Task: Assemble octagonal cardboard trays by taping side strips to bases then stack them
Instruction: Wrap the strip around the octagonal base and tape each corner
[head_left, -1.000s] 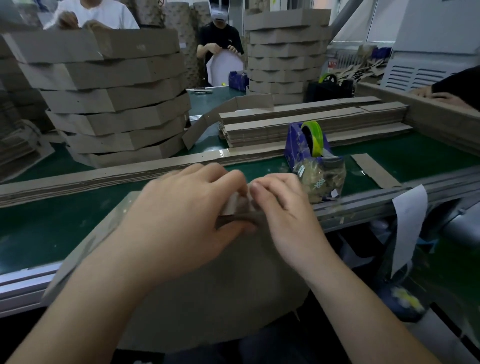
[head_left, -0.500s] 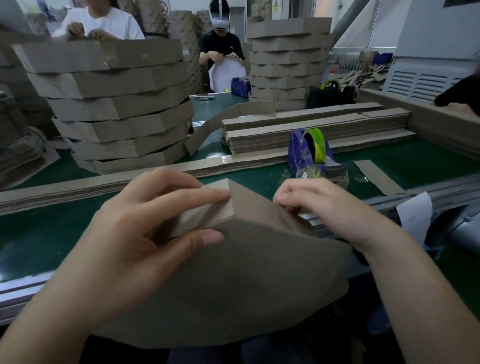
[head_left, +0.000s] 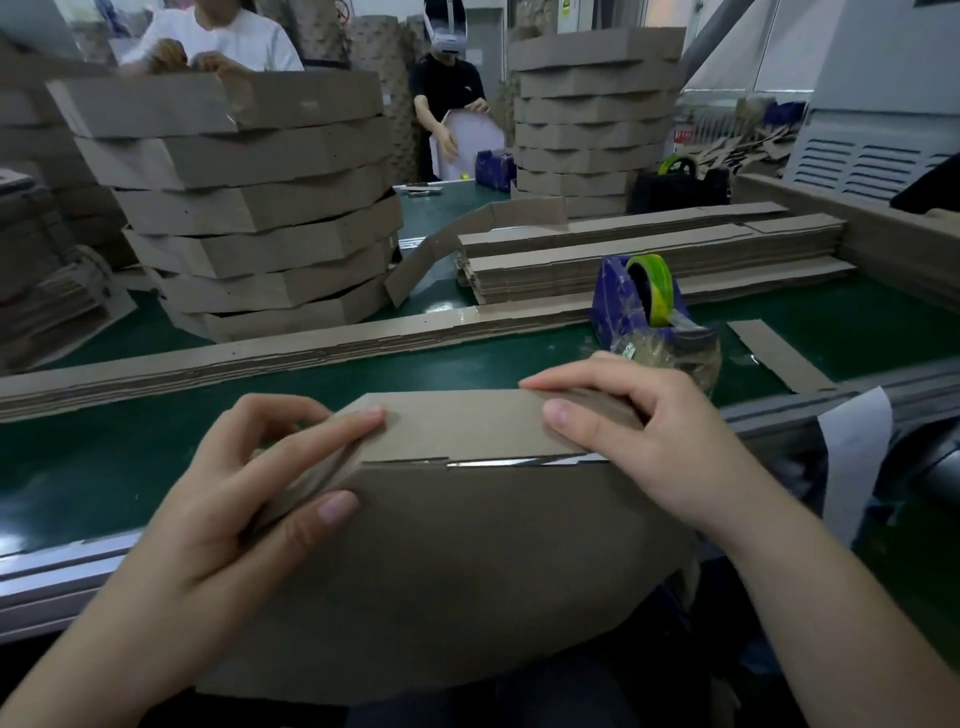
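While the base (head_left: 467, 571) is leaning tilted over the near edge of the bench (head_left: 78, 467), the left hand (head_left: 223, 499) is gripping its left corner, fingers (head_left: 322, 434) curling over the side strip (head_left: 457, 426) and thumb pressing on the base. The right hand (head_left: 639, 431) is pinching the strip's right end, fingers hooking over the top edge, thumb lying on the face. A thin gap is showing along the seam between strip and base. Just behind the right hand, the tape dispenser (head_left: 644, 306) is standing on the bench. Finished trays (head_left: 249, 208) are standing stacked far left, with flat strips (head_left: 649, 254) lying piled beyond the dispenser.
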